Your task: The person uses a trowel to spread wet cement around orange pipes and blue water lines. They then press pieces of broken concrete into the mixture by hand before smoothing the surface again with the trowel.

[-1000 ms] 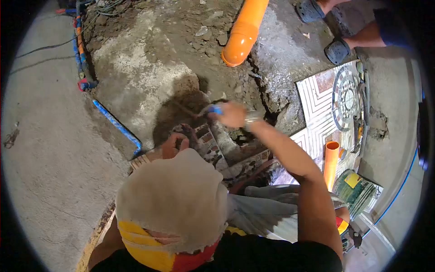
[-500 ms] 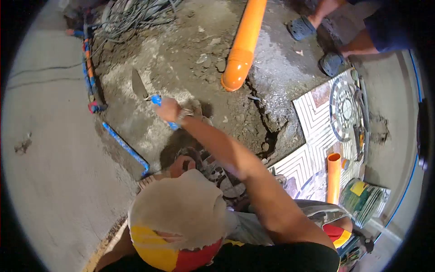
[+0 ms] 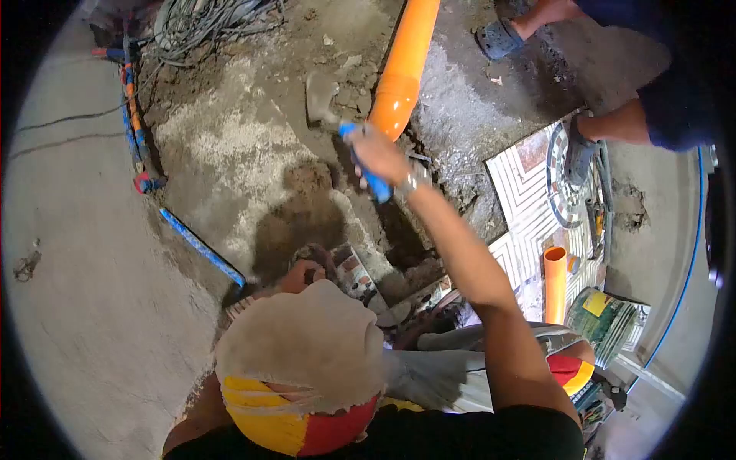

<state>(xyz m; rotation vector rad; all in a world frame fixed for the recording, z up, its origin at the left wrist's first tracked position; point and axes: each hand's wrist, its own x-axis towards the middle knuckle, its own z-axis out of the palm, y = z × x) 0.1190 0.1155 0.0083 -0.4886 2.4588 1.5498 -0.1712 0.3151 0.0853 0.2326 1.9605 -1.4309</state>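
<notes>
Nearest the camera is the person's head covering (image 3: pixel 303 345), a pale cloth over a yellow and red band, which hides much of the lap.

Just beyond it the left hand (image 3: pixel 301 274) rests low at a patterned tile piece (image 3: pixel 355 274) at the edge of the dug pit (image 3: pixel 402 245). Its fingers are curled, but whether they grip anything cannot be told; most of the hand is hidden.

The right arm reaches up and away from the body. The right hand (image 3: pixel 377 156), with a wristwatch (image 3: pixel 412 182) at the wrist, is closed around the blue handle of a trowel (image 3: pixel 337 123). The trowel blade, coated grey, is held over bare earth just beside the mouth of the large orange pipe (image 3: pixel 402 69), which runs up and out of view.

To the right lies patterned floor tiling (image 3: pixel 529 176) with a round medallion motif, a short orange pipe stub (image 3: pixel 554 280) standing by it, and a stack of green packets with a yellow label (image 3: pixel 606 318); no writing on them can be read.

To the left a blue pipe (image 3: pixel 201 247) lies along the edge of the concrete floor (image 3: pixel 84 253), with a bundle of cables (image 3: pixel 207 19) farther off.

At the far right another person's sandalled feet (image 3: pixel 498 37) stand on the ground.
</notes>
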